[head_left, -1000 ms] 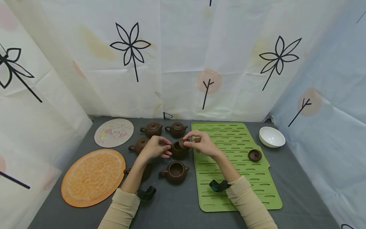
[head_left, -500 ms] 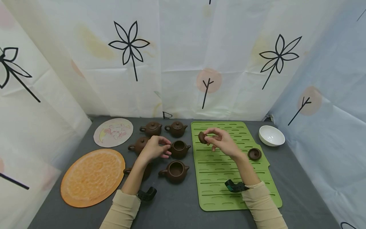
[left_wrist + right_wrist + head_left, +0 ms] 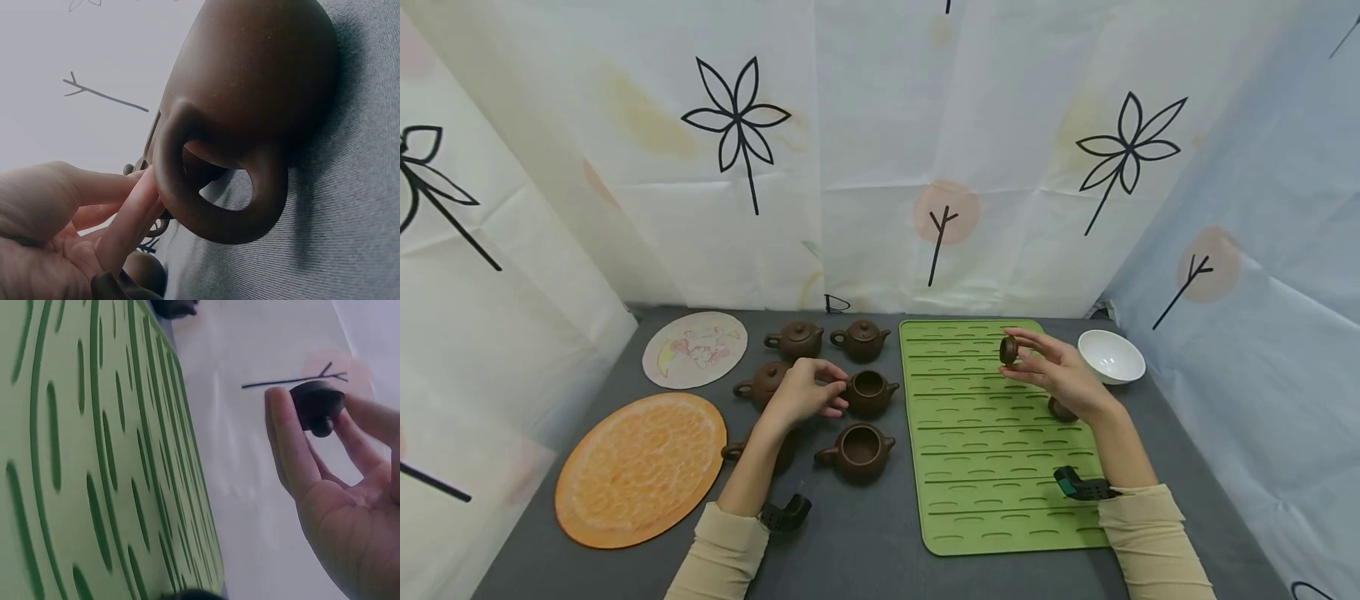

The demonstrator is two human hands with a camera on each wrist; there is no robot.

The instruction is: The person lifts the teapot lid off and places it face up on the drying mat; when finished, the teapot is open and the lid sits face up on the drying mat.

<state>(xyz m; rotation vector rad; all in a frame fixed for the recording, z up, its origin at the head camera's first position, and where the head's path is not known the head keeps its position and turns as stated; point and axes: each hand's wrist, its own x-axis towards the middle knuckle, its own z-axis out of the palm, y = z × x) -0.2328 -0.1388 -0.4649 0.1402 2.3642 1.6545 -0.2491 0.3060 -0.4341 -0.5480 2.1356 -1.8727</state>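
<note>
My right hand (image 3: pixel 1060 375) pinches a small brown teapot lid (image 3: pixel 1008 350) in the air above the green ridged mat (image 3: pixel 977 467). In the right wrist view the lid (image 3: pixel 317 403) is tipped on its side between thumb and fingers, knob showing. My left hand (image 3: pixel 805 392) pinches the handle side of a lidless brown teapot (image 3: pixel 871 404); its fingers hide that handle. A second lidless teapot (image 3: pixel 859 471) stands nearer, and its handle (image 3: pixel 219 231) partly blocks the left wrist view. Another lid (image 3: pixel 1060 408) lies on the mat, partly behind my right hand.
Lidded teapots (image 3: pixel 795 342) (image 3: pixel 861 340) stand at the back, with another teapot (image 3: pixel 762 383) partly behind my left hand. A teapot (image 3: pixel 784 454) is mostly hidden by my left forearm. Left lie an orange round mat (image 3: pixel 640 467) and a pale one (image 3: pixel 696 346); a white bowl (image 3: pixel 1111 357) stands right.
My right hand has lifted the lid off the middle teapot and carried it rightward over the green mat. My left hand has stayed at that teapot's handle side.
</note>
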